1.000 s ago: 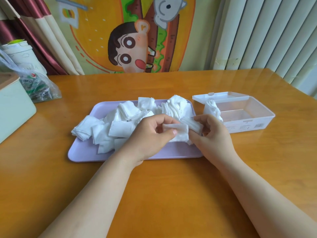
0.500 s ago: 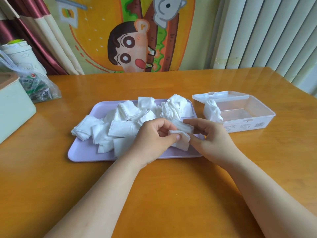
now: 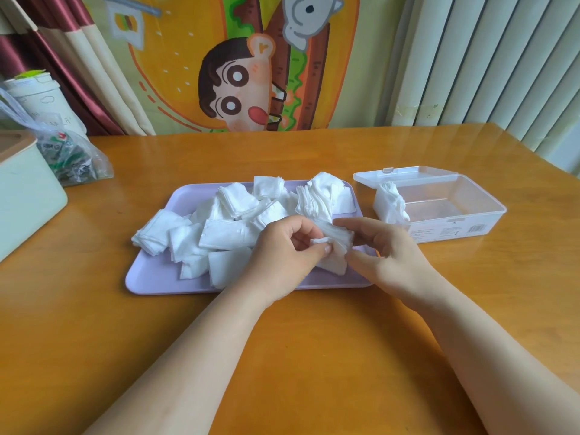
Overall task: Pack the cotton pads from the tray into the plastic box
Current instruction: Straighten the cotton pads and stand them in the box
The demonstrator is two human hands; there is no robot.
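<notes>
— So, starting big: what fills the frame?

— An orange wooden table (image 3: 298,356) across the whole lower half. Behind it, along the top of the frame, a cartoon wall hanging (image 3: 238,67) at centre, dark red and cream curtains (image 3: 62,58) at upper left, and pale vertical blinds (image 3: 502,64) at upper right.

— And on the table?

— At the left edge, a pale green box (image 3: 28,196) with a clear bag of packets (image 3: 72,158) just behind it, and a white tub (image 3: 37,98) behind the bag. In the middle lies a lilac tray (image 3: 150,277), with loose cotton pads (image 3: 226,237) heaped over most of it. Right of the tray, close beside it, sits the clear plastic box (image 3: 455,221), its lid (image 3: 405,175) flipped open toward the back.

— Anything in the box?

— One small stack of pads (image 3: 389,205) standing at its left end; the remaining floor is bare.

— The hands?

— Both reach in from the bottom of the frame and meet over the tray's near right corner. The left hand (image 3: 282,252) curls its fingers in, thumb pressed against a little bundle of pads (image 3: 335,246). The right hand (image 3: 389,249) closes on the same bundle from the other side, forefinger along its top, thumb beneath.

— Is the bundle lifted off the tray?

— Its lower corner hangs by the tray floor; whether it touches, I cannot tell.
</notes>
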